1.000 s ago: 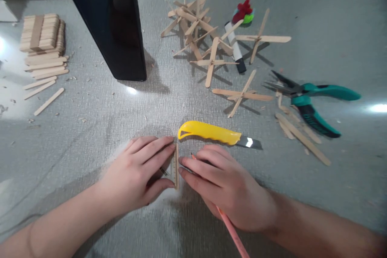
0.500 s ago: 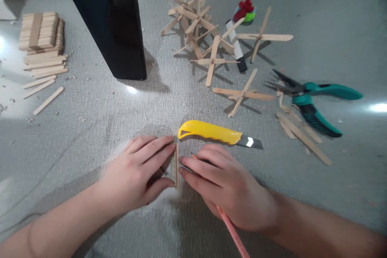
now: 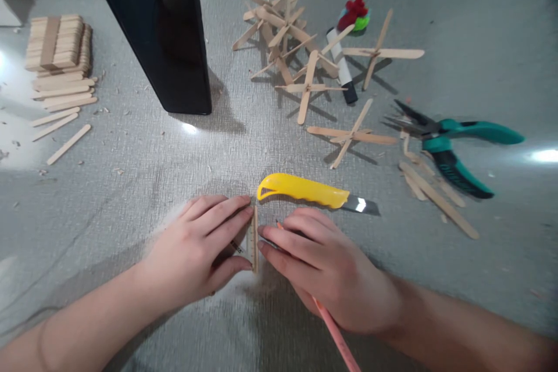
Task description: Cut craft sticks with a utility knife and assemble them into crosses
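Observation:
My left hand [image 3: 196, 247] presses a small clear ruler [image 3: 250, 249] with printed marks against the table, fingertips at its upper end and thumb at its lower end. Along the ruler's right edge lies a craft stick [image 3: 256, 241], running nearly straight away from me. In my right hand [image 3: 331, 270] is a pink pencil [image 3: 335, 331], its dark tip poking out above the fingers. The right fingertips are just right of the stick; whether they touch it I cannot tell. Beyond both hands lies a yellow utility knife [image 3: 303, 189], its blade out to the right.
A black upright device [image 3: 174, 40] stands at the back left. Bundled craft sticks [image 3: 65, 40] and loose ones lie farther left. Several crossed-stick pieces [image 3: 307, 88], a white marker [image 3: 344, 72] and red-and-green fuzzy bits [image 3: 355, 11] lie behind. Teal pliers [image 3: 436, 142] rest on stick scraps at right.

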Demonstrator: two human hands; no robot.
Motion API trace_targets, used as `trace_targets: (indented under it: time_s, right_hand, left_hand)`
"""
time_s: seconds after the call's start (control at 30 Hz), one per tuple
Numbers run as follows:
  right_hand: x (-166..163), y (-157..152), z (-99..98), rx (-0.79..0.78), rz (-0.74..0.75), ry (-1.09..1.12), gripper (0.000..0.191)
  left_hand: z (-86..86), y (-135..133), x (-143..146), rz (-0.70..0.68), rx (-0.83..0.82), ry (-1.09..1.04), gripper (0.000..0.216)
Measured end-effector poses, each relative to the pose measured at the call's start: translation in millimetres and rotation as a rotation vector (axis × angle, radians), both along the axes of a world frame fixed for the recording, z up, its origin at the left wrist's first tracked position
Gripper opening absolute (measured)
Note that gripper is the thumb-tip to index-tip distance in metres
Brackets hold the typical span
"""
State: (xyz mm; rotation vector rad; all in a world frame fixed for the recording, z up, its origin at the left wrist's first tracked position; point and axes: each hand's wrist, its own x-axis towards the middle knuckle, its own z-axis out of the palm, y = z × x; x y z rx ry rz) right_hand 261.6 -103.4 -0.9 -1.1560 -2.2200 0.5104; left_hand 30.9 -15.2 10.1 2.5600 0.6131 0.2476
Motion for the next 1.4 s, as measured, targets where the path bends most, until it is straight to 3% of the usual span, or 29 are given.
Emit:
trace_targets:
  time_s: [0.8, 0.9, 1.13, 1.4]
  right_hand:
    - [0, 0, -0.3, 0.006, -0.006, -0.018, 0.025]
    - [2, -1, 1.6, 0.008, -0.013, 0.071, 0.023]
    - [4, 4, 9.5, -0.264, -0.229, 0.446, 0.018]
    - [-8, 8, 4.4, -0.314, -0.259, 0.472, 0.024]
  left_hand:
    - [1.1, 0, 1, -0.003, 0.001, -0.009, 0.058]
    - [0.5, 0, 1, -0.005, -0.003, -0.012, 0.058]
    - [1.0, 0, 0, -0.007, -0.014, -0.015, 0.059]
    - [0.3, 0, 0, -0.014, -0.014, -0.005, 0.056]
